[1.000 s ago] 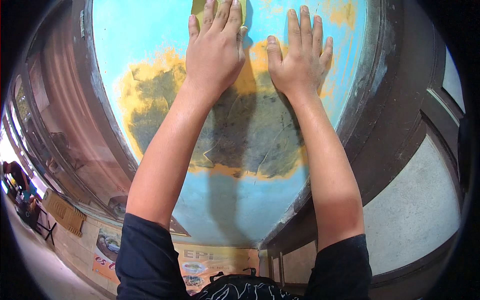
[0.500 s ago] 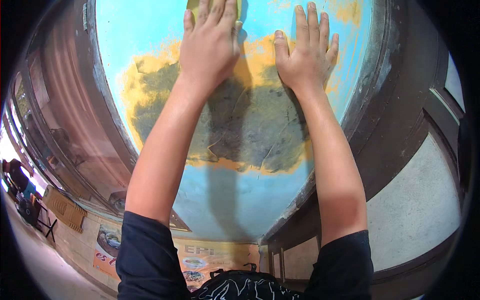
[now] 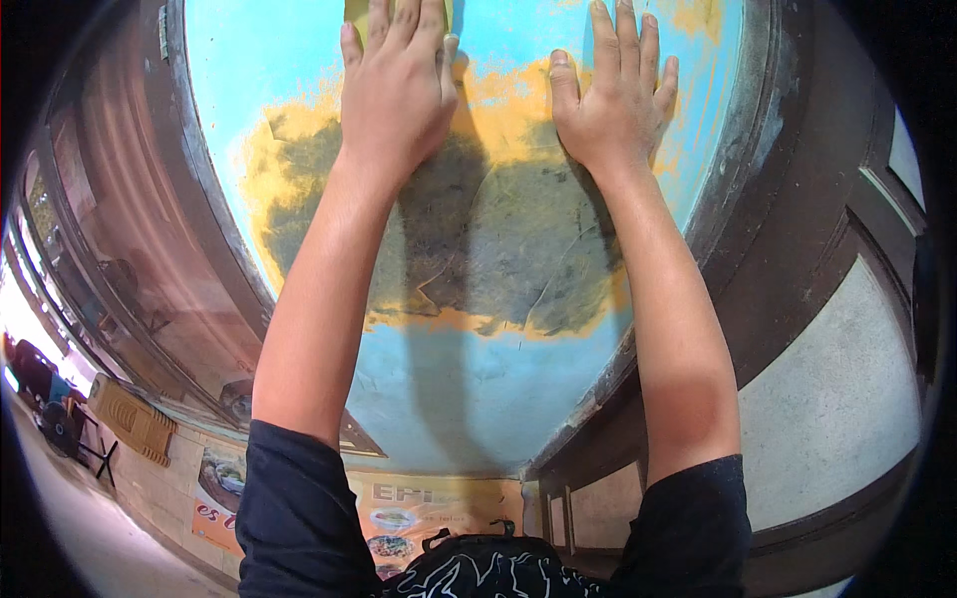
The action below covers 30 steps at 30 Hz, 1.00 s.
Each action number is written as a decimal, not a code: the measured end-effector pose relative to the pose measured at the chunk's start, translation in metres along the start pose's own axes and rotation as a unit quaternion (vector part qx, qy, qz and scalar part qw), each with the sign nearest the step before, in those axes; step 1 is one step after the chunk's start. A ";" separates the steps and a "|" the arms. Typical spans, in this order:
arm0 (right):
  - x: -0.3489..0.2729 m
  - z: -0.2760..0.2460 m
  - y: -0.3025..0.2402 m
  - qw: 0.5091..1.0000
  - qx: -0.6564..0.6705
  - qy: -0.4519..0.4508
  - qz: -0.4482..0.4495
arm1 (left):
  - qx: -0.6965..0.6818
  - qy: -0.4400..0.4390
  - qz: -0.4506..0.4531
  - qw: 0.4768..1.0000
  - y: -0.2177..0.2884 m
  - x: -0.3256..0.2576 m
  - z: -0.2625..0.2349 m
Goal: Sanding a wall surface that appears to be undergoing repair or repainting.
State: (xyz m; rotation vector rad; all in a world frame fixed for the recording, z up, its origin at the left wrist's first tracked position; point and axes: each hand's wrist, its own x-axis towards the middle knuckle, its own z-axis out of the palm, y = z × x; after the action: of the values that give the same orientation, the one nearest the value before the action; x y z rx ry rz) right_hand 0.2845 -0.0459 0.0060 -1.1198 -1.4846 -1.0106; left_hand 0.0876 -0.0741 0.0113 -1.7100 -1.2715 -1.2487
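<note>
My left hand point(image 3: 397, 105) lies over a yellow sheet that looks like sandpaper point(image 3: 357, 12), holding it flat to the turquoise wall panel point(image 3: 269, 50). Its fingers point up, with the thumb along the sheet's right edge; the upper part runs out of view. My right hand point(image 3: 613, 115) rests on the panel to the right, fingers spread and nothing in it. Below both hands, a large dark grey patch point(image 3: 518, 229) of worn surface shows, ringed by orange-yellow paint point(image 3: 459, 319). My left arm's shadow falls down across it.
Dark wooden framing point(image 3: 758, 189) borders the panel on the right; a glass pane point(image 3: 150, 219) stands at left. Lower left are stacked tan plastic stools point(image 3: 132, 424) and a black fan-like object point(image 3: 62, 429). A printed orange banner point(image 3: 459, 498) hangs low behind me.
My left hand has slid a little to the left with the yellow sandpaper beneath it. The right hand stays nearly in place on the panel.
</note>
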 end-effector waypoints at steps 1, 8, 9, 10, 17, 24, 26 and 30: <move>0.000 -0.001 -0.002 1.000 -0.002 0.000 0.000 | -0.003 0.018 0.004 1.000 -0.006 0.000 0.007; 0.000 -0.010 -0.014 0.999 -0.013 -0.039 0.031 | -0.010 0.087 0.052 0.995 -0.038 -0.064 0.033; 0.000 -0.011 -0.015 0.999 -0.013 -0.038 0.032 | -0.013 0.078 0.045 0.996 -0.039 -0.073 0.031; 0.000 -0.012 -0.016 0.999 -0.014 -0.037 0.032 | -0.013 0.078 0.045 0.996 -0.041 -0.073 0.030; -0.001 -0.005 -0.019 0.999 -0.028 -0.017 0.013 | -0.004 -0.015 -0.017 1.000 -0.038 -0.010 -0.017; -0.003 -0.004 -0.025 1.000 -0.004 -0.005 0.012 | -0.019 0.075 0.053 0.996 -0.070 -0.076 0.018; -0.004 -0.004 -0.030 1.000 0.018 -0.004 0.017 | -0.021 0.067 0.047 0.996 -0.078 -0.085 0.017; -0.003 0.002 -0.037 1.000 0.013 0.002 0.016 | 0.023 0.097 0.082 0.992 -0.095 -0.054 0.008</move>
State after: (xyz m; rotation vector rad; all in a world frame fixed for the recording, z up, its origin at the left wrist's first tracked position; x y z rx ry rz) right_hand 0.2488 -0.0527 0.0006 -1.1180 -1.4681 -0.9682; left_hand -0.0040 -0.0553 -0.0457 -1.5832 -1.0181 -1.2446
